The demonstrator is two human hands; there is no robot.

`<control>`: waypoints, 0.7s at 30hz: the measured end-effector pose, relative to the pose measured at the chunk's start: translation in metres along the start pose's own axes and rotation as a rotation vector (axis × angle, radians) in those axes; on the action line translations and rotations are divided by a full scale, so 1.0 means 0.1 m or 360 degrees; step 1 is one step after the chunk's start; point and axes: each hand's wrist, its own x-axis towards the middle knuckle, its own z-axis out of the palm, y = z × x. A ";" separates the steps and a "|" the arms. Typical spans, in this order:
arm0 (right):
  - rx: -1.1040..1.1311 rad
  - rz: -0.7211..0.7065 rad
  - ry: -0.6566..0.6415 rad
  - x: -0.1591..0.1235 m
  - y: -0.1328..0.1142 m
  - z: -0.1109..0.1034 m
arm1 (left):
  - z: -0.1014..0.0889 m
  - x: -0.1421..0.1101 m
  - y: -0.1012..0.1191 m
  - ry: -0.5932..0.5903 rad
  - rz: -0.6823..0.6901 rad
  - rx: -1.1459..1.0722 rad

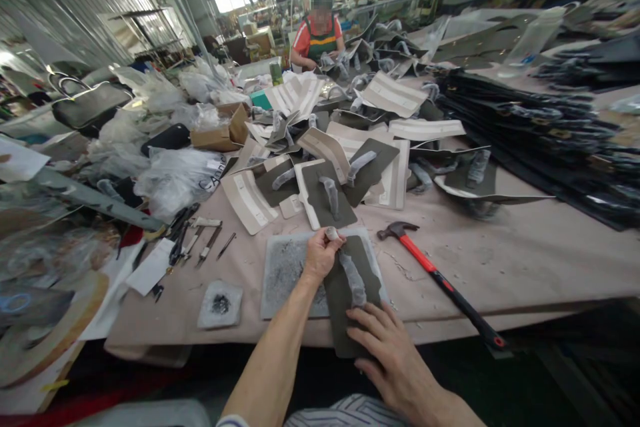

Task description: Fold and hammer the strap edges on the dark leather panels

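Observation:
A dark grey-green bag panel (pixel 336 300) with a plastic-wrapped handle (pixel 353 278) lies partly over a worn pale board (pixel 285 273), its near end past the table edge. My left hand (pixel 323 253) is closed at the panel's upper left edge, with something whitish at its fingertips, perhaps a finger covering. My right hand (pixel 383 340) rests on the panel's lower right side, fingers extended and a little apart, near the handle's lower end. A claw hammer (pixel 435 273) with a red and black handle lies to the right.
Several similar panels with wrapped handles (pixel 330 197) are heaped ahead. A small dish of dark bits (pixel 220 305) and hand tools (pixel 205 240) lie left. Black pieces (pixel 530 133) are stacked right. Plastic bags (pixel 175 177) crowd the left. A person (pixel 320 37) works across the table.

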 end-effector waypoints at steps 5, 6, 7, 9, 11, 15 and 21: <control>-0.0252 0.0409 0.0548 -0.01 0.57 -0.33 | -0.05 -0.02 -0.03 -0.0032 0.0028 0.0033; -0.0374 0.0565 0.0578 -0.02 0.72 -0.35 | -0.05 -0.02 -0.04 -0.0036 0.0034 0.0048; -0.0504 0.0712 0.0537 -0.02 0.86 -0.36 | -0.05 -0.02 -0.04 -0.0043 0.0040 0.0069; -0.0734 0.0939 0.0330 -0.05 1.11 -0.37 | -0.05 -0.02 -0.06 -0.0060 0.0048 0.0117; -0.0858 0.1054 0.0132 -0.07 1.27 -0.37 | -0.05 -0.03 -0.06 -0.0077 0.0046 0.0169; -0.0781 0.1164 -0.0023 -0.04 1.43 -0.41 | -0.04 -0.04 -0.03 -0.0089 0.0041 0.0227; 0.0676 0.1682 -0.0052 0.25 1.35 -0.59 | 0.00 -0.05 0.07 -0.0111 0.0093 0.0385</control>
